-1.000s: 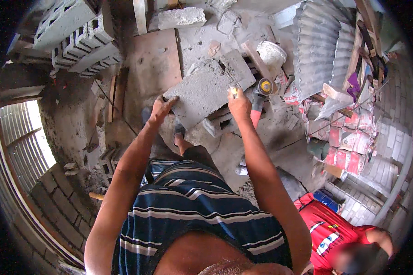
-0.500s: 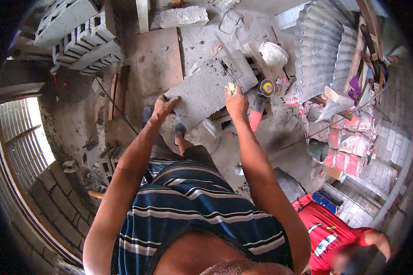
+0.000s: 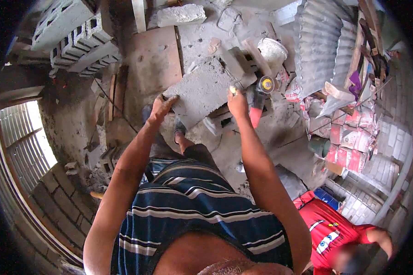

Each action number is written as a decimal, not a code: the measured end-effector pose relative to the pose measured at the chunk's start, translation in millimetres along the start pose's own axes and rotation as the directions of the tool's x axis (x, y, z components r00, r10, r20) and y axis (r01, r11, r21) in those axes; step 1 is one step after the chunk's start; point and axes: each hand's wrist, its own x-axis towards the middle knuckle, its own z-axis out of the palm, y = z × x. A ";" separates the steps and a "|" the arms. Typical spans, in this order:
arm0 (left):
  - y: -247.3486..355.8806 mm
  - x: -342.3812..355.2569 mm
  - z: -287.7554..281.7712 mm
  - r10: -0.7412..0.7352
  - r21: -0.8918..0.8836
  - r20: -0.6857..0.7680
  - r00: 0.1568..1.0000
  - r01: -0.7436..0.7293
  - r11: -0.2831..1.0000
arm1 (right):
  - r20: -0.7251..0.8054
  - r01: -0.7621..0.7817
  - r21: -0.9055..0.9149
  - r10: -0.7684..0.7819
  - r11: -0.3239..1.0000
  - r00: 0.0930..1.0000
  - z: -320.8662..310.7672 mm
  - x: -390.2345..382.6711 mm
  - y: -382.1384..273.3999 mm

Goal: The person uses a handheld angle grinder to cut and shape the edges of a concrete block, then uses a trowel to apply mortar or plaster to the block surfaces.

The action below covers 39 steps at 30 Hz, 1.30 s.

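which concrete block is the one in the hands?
The flat grey concrete block at centre, gripped by the left hand and right hand at its near corners. The hollow blocks sit stacked upper left, untouched; another block lies beyond.

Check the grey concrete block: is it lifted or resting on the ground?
Lifted: the concrete block is held tilted between left hand and right hand, above the rubble.

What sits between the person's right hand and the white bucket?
In the head view, an angle grinder with a yellow hub and red handle lies between the right hand and the white bucket.
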 end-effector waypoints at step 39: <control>12.8 -11.4 1.9 0.014 -0.046 0.023 1.000 -0.013 0.999 | -0.033 0.043 0.344 -0.034 0.938 0.999 -61.0 24.7 -64.6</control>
